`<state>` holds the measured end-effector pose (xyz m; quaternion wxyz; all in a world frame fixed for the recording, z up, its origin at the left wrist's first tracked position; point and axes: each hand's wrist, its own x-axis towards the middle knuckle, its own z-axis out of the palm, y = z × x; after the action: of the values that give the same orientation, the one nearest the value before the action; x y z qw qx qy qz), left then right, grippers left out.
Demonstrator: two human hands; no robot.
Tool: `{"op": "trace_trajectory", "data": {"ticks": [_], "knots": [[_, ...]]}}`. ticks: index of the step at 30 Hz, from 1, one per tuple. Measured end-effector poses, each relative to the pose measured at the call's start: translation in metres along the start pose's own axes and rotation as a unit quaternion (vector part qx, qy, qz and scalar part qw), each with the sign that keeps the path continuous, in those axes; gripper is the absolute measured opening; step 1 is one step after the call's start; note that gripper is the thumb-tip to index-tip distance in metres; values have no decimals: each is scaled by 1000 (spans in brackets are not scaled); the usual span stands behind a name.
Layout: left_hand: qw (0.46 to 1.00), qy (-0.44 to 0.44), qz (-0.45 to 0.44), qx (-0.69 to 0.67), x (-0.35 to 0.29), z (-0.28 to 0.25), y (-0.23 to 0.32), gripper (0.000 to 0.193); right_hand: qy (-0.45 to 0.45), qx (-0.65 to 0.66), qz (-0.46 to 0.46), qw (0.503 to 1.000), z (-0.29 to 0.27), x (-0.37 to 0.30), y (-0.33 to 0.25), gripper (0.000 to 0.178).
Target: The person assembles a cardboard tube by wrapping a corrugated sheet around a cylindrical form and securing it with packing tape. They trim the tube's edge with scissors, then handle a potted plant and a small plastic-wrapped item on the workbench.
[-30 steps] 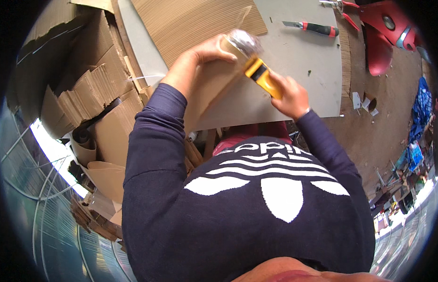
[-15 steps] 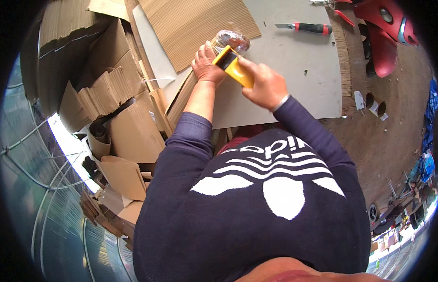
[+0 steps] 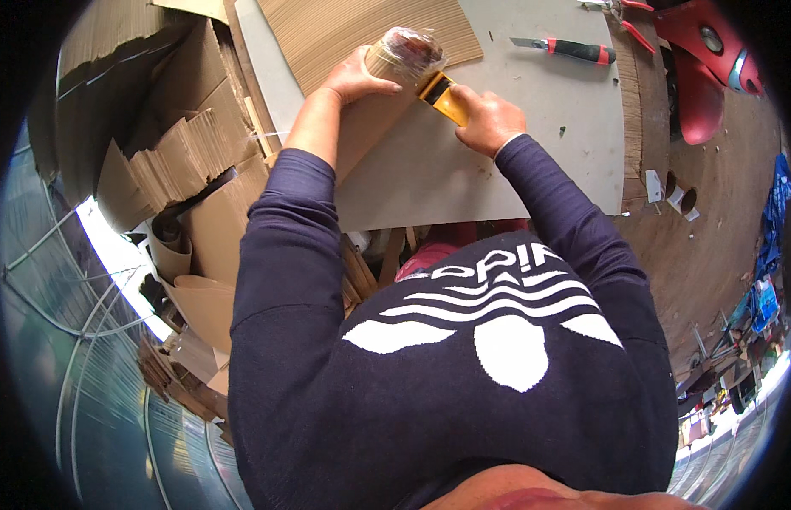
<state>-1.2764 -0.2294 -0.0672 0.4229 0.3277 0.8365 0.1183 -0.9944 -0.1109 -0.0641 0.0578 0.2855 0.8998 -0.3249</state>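
My right hand (image 3: 491, 121) is closed round a yellow tape dispenser (image 3: 449, 100) with a black part at its head. Against its far end sits a thick, shiny roll of clear tape (image 3: 412, 51) with a brownish inside. My left hand (image 3: 358, 78) cups the near left side of the roll, its thumb stretched to the right and its fingers partly hidden. Under both lies a brown cardboard sheet (image 3: 370, 127), slanting toward me across the grey tabletop (image 3: 463, 183). A larger ribbed cardboard stack (image 3: 327, 34) lies just beyond my left hand.
A utility knife (image 3: 574, 51) with a red and black handle lies at the far right of the tabletop. Red-handled pliers (image 3: 638, 30) and a red machine part (image 3: 697, 93) are beyond it. Stacked and folded cardboard (image 3: 170, 161) crowds the left side.
My left hand has shifted left with its thumb spread. The dispenser has moved slightly right and turned more side-on. The cardboard sheet, earlier edge-on under my left wrist, now shows its broad face.
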Motion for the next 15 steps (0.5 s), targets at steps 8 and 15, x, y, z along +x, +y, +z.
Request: {"op": "trace_trajectory", "data": {"ticks": [8, 15], "knots": [[934, -216, 89, -269, -24, 58, 37, 83, 92, 67, -43, 993, -37, -128, 39, 77], [967, -180, 145, -108, -51, 136, 74, 88, 74, 62, 21, 995, -42, -218, 66, 80]]}}
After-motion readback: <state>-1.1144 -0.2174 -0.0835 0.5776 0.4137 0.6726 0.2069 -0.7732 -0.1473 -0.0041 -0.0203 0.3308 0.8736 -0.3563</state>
